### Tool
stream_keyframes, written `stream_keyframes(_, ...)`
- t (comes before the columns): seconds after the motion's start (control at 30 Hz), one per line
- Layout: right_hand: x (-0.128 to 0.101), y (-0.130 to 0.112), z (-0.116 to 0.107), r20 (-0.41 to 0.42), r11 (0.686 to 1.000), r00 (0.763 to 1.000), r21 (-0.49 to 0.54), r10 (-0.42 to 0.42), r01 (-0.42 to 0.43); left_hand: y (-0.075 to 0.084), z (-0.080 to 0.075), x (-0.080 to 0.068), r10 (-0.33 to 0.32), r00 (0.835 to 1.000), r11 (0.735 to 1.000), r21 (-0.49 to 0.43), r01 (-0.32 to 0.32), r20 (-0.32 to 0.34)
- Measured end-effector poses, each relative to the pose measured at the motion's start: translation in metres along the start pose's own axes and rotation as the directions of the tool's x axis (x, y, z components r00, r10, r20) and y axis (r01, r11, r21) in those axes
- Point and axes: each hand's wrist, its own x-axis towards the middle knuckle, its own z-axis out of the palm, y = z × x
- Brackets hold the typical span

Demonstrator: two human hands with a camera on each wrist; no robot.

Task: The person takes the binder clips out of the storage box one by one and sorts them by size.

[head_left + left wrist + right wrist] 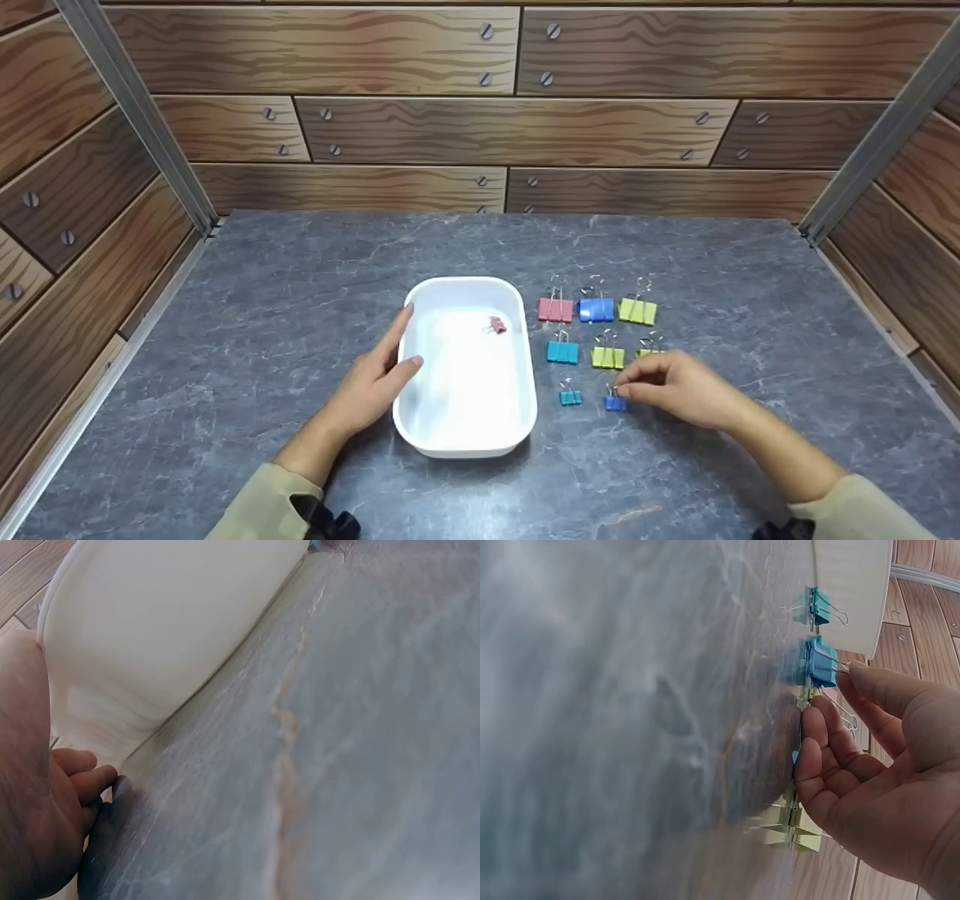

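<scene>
Right hand [679,394] is pinching the small blue clip [615,403] lower right of center; left hand [375,382], fingers relaxed, is steadying the white tray [525,405]. One pink clip [496,325] is lying inside, eight still outside.

No readable text, labels, brands, numbers or signs in any view. Checked the white tray [465,289], the binder clips [596,309], the grey marbled table [300,300] and the wood-look wall panels [420,127]: all plain, only screw heads on the panels. Wrist views too close and blurred, nothing printed shows there either.
</scene>
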Motion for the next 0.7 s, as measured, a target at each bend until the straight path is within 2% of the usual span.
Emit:
stream_keyframes(0.17,-0.002,-0.006,-0.006,-0.003,0.999,1.000,-0.030,-0.012,0.012,0.001,-0.001,-0.001,0.002,1.000,1.000,0.020,-0.002,-0.009)
stream_keyframes(0.4,-0.001,-0.029,-0.025,-0.064,0.995,0.996,-0.086,-0.056,0.051,0.003,-0.001,0.000,-0.007,1.000,0.999,0.036,0.007,-0.006)
stream_keyframes(0.57,0.012,-0.057,-0.032,-0.079,0.990,0.993,-0.115,-0.091,0.081,0.002,-0.001,0.001,-0.005,1.000,0.999,0.035,0.005,-0.010)
stream_keyframes(0.7,0.031,-0.081,-0.030,-0.069,0.974,0.985,-0.171,-0.161,0.147,0.000,0.000,0.001,-0.001,1.000,1.000,0.028,0.001,-0.013)
